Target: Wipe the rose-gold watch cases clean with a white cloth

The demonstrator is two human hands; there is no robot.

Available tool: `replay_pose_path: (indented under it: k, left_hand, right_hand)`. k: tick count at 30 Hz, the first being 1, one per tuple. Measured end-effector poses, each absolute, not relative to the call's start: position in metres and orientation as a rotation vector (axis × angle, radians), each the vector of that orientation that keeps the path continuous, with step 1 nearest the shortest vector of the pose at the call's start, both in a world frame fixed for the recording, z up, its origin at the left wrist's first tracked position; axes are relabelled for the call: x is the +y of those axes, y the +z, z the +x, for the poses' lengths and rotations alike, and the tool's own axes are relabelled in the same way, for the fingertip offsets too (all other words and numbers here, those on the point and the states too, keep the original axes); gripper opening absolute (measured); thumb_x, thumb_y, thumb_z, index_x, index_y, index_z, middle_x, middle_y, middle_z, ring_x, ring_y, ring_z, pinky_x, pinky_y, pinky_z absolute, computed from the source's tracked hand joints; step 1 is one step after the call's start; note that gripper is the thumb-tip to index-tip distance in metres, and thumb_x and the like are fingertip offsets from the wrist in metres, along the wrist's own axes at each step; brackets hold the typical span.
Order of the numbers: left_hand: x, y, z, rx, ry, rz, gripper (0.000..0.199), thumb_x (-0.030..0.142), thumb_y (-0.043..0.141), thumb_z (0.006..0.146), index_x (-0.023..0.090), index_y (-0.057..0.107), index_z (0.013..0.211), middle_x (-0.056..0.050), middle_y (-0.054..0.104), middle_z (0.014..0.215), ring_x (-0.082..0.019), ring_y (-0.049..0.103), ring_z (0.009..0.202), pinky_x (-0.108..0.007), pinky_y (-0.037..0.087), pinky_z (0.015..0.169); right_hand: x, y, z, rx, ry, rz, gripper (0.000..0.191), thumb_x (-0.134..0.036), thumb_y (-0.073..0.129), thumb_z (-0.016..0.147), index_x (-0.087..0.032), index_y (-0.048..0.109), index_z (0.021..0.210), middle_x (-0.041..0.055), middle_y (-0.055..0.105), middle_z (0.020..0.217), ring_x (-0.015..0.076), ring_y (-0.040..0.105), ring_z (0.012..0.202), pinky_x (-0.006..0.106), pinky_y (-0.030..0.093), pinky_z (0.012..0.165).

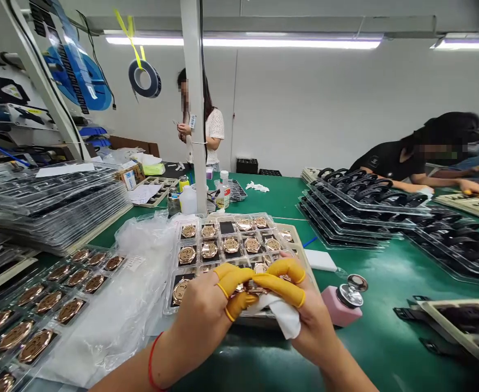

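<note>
Strip lights run along a white-walled workshop above a long green surface [370, 272]. At the far left edge, stacked clear plastic trays [51, 204] stand high, and in front of them, toward the near left corner, an open tray of oval rose-gold pieces [35, 305] lies beside a crumpled clear plastic bag [112, 305]. Beyond the surface's far edge, a standing person [204, 128] is partly hidden by a white pillar [194, 109].

Near the front edge, at the middle, the left hand [200, 310], with a red cord bracelet [150, 362] at the wrist and yellow finger cots [231, 280], closes on a round rose-gold piece [255, 286], which is partly hidden. The right hand [304, 321] closes on the same piece from the other side, with a white cloth [282, 316] bunched under it. Just behind the hands sits a clear tray of round gold pieces [231, 239].

To the right stand a pink pump bottle [343, 299] and stacked trays of black straps [353, 209]. At the far right edge, a co-worker [386, 160] leans over the surface.
</note>
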State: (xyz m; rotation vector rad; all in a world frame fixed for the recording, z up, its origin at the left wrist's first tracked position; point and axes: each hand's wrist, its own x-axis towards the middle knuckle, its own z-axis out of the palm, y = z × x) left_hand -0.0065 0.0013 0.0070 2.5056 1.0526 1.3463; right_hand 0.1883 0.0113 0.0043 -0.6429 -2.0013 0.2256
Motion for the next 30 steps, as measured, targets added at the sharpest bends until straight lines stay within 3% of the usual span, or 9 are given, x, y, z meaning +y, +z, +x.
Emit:
replay_pose_path:
  k: [3, 6, 9, 13, 18, 20, 24, 27, 30]
  left_hand:
    - [0.0, 0.004, -0.009, 1.138, 1.268, 2.672, 0.02, 0.024, 0.046, 0.094, 0.016, 0.064, 0.1, -0.008, 0.07, 0.084, -0.019, 0.066, 0.076, -0.029, 0.055, 0.068]
    - [-0.001, -0.001, -0.002, 1.057, 1.356, 2.763, 0.022, 0.019, 0.044, 0.093, 0.014, 0.065, 0.097, -0.009, 0.07, 0.081, -0.019, 0.065, 0.07, -0.029, 0.054, 0.063]
    - [0.001, -0.004, 0.006, 0.931, 1.459, 2.831, 0.022, 0.014, 0.043, 0.091, 0.013, 0.065, 0.088, -0.008, 0.067, 0.071, -0.018, 0.062, 0.063, -0.028, 0.05, 0.057]
    - [0.007, -0.006, 0.008, 0.813, 1.489, 3.0, 0.027, 0.011, 0.039, 0.092, 0.015, 0.064, 0.081, -0.006, 0.065, 0.064, -0.014, 0.054, 0.052, -0.026, 0.041, 0.049]
    - [0.01, -0.004, 0.006, 0.748, 1.522, 2.694, 0.018, 0.017, 0.048, 0.094, 0.017, 0.06, 0.107, -0.008, 0.072, 0.094, -0.016, 0.067, 0.08, -0.026, 0.053, 0.069]
    - [0.008, -0.002, 0.005, 0.781, 1.518, 2.48, 0.016, 0.019, 0.053, 0.092, 0.019, 0.061, 0.107, -0.005, 0.072, 0.094, -0.015, 0.067, 0.086, -0.024, 0.054, 0.077]
    - [0.005, 0.002, 0.005, 0.835, 1.438, 2.212, 0.014, 0.022, 0.055, 0.092, 0.022, 0.065, 0.102, -0.002, 0.072, 0.091, -0.014, 0.068, 0.081, -0.022, 0.054, 0.074]
    - [0.002, 0.003, 0.007, 0.835, 1.387, 2.187, 0.016, 0.03, 0.053, 0.093, 0.022, 0.066, 0.099, -0.004, 0.072, 0.089, -0.016, 0.067, 0.078, -0.025, 0.053, 0.071]
    - [0.0, 0.003, 0.008, 0.864, 1.291, 2.242, 0.017, 0.032, 0.05, 0.094, 0.022, 0.064, 0.092, -0.002, 0.071, 0.085, -0.016, 0.064, 0.074, -0.025, 0.05, 0.066]
  right_hand:
    - [0.01, 0.003, 0.183, -1.973, 0.3, -0.619, 0.032, -0.023, 0.049, 0.09, -0.031, 0.061, 0.119, 0.0036, 0.062, 0.093, 0.0205, 0.059, 0.089, 0.046, 0.036, 0.103]
    - [0.008, -0.005, 0.172, -1.715, 0.583, -0.647, 0.021, -0.031, 0.051, 0.09, -0.027, 0.069, 0.098, 0.0037, 0.061, 0.082, 0.0177, 0.059, 0.075, 0.033, 0.052, 0.077]
    - [0.006, -0.012, 0.163, -1.457, 0.839, -0.708, 0.02, -0.041, 0.061, 0.084, -0.022, 0.069, 0.081, 0.0039, 0.06, 0.075, 0.0165, 0.058, 0.067, 0.028, 0.052, 0.062]
    - [0.011, -0.009, 0.163, -1.371, 1.067, -0.804, 0.033, -0.052, 0.063, 0.079, -0.019, 0.067, 0.076, 0.0025, 0.061, 0.065, 0.0148, 0.056, 0.057, 0.025, 0.05, 0.052]
    - [0.023, 0.003, 0.188, -1.358, 1.035, -0.927, 0.03, -0.047, 0.065, 0.08, -0.019, 0.07, 0.088, 0.0058, 0.069, 0.081, 0.0179, 0.062, 0.074, 0.027, 0.052, 0.066]
    - [0.023, 0.007, 0.201, -1.3, 1.041, -0.891, 0.03, -0.048, 0.066, 0.079, -0.02, 0.071, 0.091, 0.0064, 0.07, 0.085, 0.019, 0.063, 0.078, 0.028, 0.052, 0.067]
    - [0.013, 0.015, 0.207, -1.531, 1.156, -0.839, 0.028, -0.047, 0.067, 0.078, -0.021, 0.07, 0.088, 0.0057, 0.069, 0.081, 0.0191, 0.063, 0.074, 0.028, 0.052, 0.064]
    - [0.007, 0.016, 0.196, -1.876, 0.808, -0.916, 0.022, -0.042, 0.063, 0.081, -0.02, 0.064, 0.081, 0.0056, 0.064, 0.081, 0.0201, 0.058, 0.078, 0.033, 0.049, 0.071]
    - [0.01, 0.011, 0.186, -2.079, 0.327, -0.801, 0.027, -0.036, 0.054, 0.085, -0.019, 0.052, 0.063, 0.0036, 0.055, 0.067, 0.0178, 0.05, 0.067, 0.036, 0.045, 0.07]
